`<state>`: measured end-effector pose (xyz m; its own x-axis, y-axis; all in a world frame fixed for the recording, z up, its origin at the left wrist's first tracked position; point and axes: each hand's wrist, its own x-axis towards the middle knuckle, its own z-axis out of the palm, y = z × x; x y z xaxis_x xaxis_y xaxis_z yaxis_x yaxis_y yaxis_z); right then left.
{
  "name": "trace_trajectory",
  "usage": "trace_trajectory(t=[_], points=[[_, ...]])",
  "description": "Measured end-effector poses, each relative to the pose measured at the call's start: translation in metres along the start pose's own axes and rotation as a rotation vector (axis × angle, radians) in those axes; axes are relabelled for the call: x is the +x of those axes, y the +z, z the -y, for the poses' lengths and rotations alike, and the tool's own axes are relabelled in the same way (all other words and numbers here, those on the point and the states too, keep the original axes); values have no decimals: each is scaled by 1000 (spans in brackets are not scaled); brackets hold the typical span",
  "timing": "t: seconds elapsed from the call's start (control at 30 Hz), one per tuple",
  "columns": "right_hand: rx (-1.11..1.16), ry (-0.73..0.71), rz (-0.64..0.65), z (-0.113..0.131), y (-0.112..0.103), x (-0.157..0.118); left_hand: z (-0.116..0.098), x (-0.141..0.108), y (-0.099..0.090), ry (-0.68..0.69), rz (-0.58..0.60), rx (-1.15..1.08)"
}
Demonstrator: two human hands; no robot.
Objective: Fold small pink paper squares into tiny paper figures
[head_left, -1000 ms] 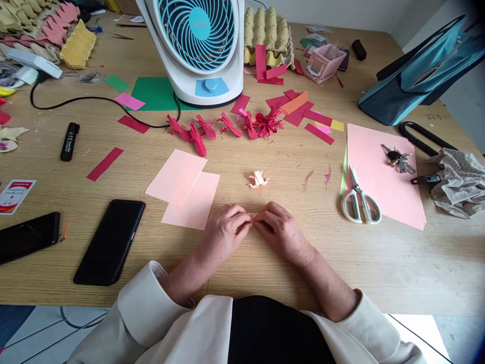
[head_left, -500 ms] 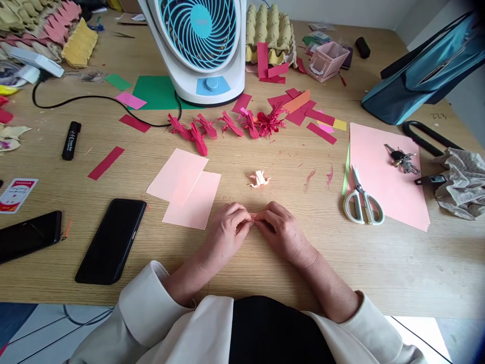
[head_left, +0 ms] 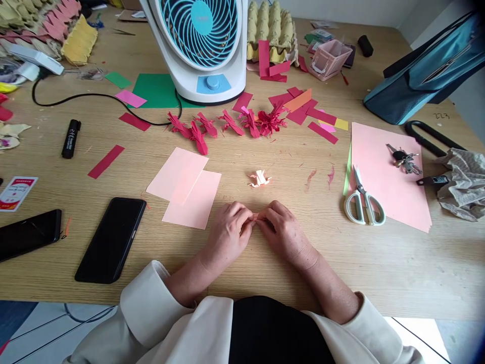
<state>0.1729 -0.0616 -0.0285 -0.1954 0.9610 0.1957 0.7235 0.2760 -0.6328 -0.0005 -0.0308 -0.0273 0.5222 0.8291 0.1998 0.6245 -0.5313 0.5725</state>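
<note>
Between my two hands is a small piece of pink paper (head_left: 255, 216), mostly covered by my fingers. My left hand (head_left: 232, 227) pinches its left end, and my right hand (head_left: 282, 230) pinches the right end. The fingertips of both hands almost meet. Just beyond them a small folded pale pink paper figure (head_left: 259, 178) sits on the table. To the left of my left hand lie two overlapping light pink paper sheets (head_left: 193, 202). Farther back is a row of folded crimson paper pieces (head_left: 229, 123).
A white fan (head_left: 208, 50) stands at the back. Scissors (head_left: 364, 202) rest partly on a pink paper stack (head_left: 394, 187) at right, with keys (head_left: 403, 159) on it. A black phone (head_left: 110, 240) and a marker (head_left: 71, 139) lie left. A blue bag (head_left: 420, 71) stands back right.
My hands stay almost in place, both still pinching the small paper. The whole view has shifted very slightly.
</note>
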Motion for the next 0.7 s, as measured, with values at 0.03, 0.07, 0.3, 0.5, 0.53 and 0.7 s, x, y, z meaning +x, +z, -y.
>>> trace_trajectory(t=[0.03,0.07,0.3,0.5,0.53,0.7], points=[[-2,1,1,0,0,0,0,0,0,3,-3,-2],[-4,1,0,0,0,0,0,0,0,4,-6,-3],[-49,15,19,-3,-4,0,-2,1,2,-12,-2,22],[-124,46,47,-3,-5,0,-3,2,3,-47,-10,-6],[-131,52,52,-3,-5,1,-3,2,4,-53,-11,-15],[-153,85,86,0,-8,3,-2,3,5,-83,-17,-54]])
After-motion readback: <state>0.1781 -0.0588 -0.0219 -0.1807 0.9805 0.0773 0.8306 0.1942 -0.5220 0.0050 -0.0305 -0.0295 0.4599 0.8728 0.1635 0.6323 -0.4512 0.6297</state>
